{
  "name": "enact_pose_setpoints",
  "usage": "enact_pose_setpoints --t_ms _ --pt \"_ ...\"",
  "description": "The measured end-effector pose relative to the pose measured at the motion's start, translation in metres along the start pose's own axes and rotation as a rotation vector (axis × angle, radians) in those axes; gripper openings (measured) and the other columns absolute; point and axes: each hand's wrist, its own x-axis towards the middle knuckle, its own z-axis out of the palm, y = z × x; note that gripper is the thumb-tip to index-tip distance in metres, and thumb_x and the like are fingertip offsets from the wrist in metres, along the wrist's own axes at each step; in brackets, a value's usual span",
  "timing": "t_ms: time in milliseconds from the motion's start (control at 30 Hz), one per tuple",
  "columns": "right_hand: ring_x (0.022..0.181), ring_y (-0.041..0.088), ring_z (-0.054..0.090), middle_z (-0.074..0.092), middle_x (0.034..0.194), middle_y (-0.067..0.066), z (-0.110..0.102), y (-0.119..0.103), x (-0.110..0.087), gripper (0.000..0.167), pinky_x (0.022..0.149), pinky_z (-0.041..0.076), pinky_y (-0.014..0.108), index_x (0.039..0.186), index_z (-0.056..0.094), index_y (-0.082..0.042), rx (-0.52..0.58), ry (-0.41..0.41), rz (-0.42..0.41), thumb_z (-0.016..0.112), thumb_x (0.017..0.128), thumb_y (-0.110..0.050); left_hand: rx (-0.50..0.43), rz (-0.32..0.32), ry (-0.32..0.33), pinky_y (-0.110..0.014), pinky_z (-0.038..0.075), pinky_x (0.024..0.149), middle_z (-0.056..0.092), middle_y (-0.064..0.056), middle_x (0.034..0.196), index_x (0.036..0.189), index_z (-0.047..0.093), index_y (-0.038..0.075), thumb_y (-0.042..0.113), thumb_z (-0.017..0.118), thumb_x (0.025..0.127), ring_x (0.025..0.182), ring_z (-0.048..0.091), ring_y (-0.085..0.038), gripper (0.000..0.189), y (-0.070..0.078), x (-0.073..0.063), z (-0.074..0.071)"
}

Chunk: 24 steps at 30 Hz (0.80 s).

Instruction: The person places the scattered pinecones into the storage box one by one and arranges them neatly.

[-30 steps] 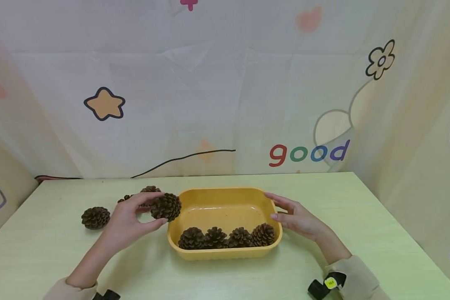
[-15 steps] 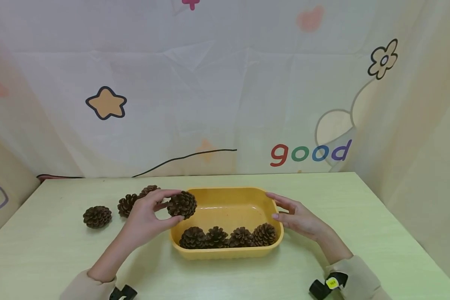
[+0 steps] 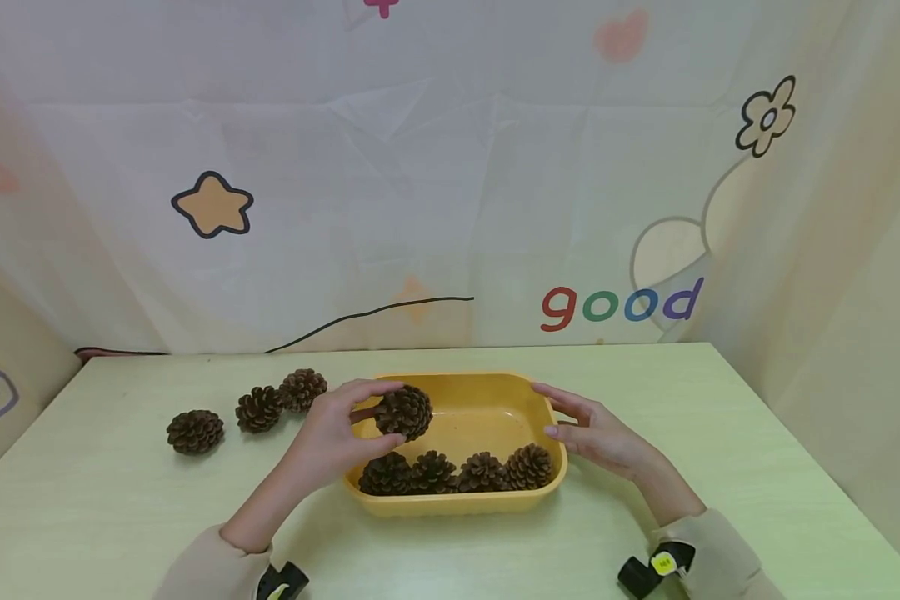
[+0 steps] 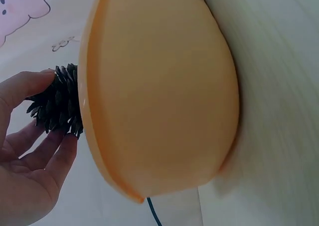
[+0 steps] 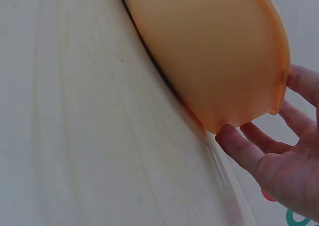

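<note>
Between the thumb and fingers of my left hand is a brown pine cone, held over the left part of a yellow plastic basin. The left wrist view shows that pine cone partly hidden behind the basin's rim, fingertips on its scales. My right hand rests against the basin's right end, thumb and forefinger spread along the rim. From the right wrist, relaxed fingers touch the outside of the basin wall. Several pine cones sit in a row along the basin's near side.
To the left on the pale wooden table lie three more pine cones: one alone, and two close together, a middle one and a farther one. A printed cloth hangs behind the table.
My left hand has carried its pine cone rightward, from the basin's left rim to over its inside. The two pine cones behind that hand have come into full view. My right hand stays put.
</note>
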Motion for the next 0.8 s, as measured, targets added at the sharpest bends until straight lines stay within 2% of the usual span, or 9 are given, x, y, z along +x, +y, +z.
enact_pose_setpoints --t_ms 333,733,767,800 --pt "0.124 0.039 0.038 0.015 0.146 0.025 -0.001 0.002 0.0 0.064 0.091 0.046 0.034 0.144 0.023 -0.005 0.011 0.001 0.005 0.056 0.09 -0.011 0.024 0.052 -0.014 -0.032 0.05 0.087 0.057 -0.008 0.121 0.122 0.059 0.01 0.009 0.077 0.072 0.113 0.052 -0.027 0.053 0.009 0.012 0.019" --pt "0.123 0.038 0.039 0.013 0.147 0.025 -0.001 0.001 0.0 0.064 0.091 0.046 0.033 0.144 0.023 -0.006 0.017 0.005 0.015 0.057 0.09 -0.011 0.003 0.04 -0.072 -0.037 0.049 0.087 0.055 -0.01 0.126 0.124 0.056 0.006 0.01 0.074 0.075 0.114 0.051 -0.03 0.052 0.019 0.025 0.043" --pt "0.123 0.038 0.039 0.014 0.146 0.025 -0.001 0.001 0.0 0.064 0.091 0.046 0.033 0.144 0.023 -0.006 0.015 0.008 0.015 0.057 0.09 -0.011 0.003 0.035 -0.077 -0.038 0.05 0.087 0.055 -0.01 0.126 0.124 0.056 0.005 0.01 0.073 0.076 0.106 0.056 -0.031 0.052 0.021 0.026 0.045" --pt "0.123 0.039 0.039 0.014 0.146 0.025 -0.001 0.0 0.0 0.064 0.091 0.046 0.034 0.144 0.023 -0.006 0.013 0.009 0.014 0.057 0.09 -0.011 0.0 0.029 -0.081 -0.038 0.05 0.087 0.055 -0.01 0.126 0.124 0.056 0.005 0.011 0.073 0.076 0.106 0.056 -0.031 0.051 0.023 0.027 0.047"
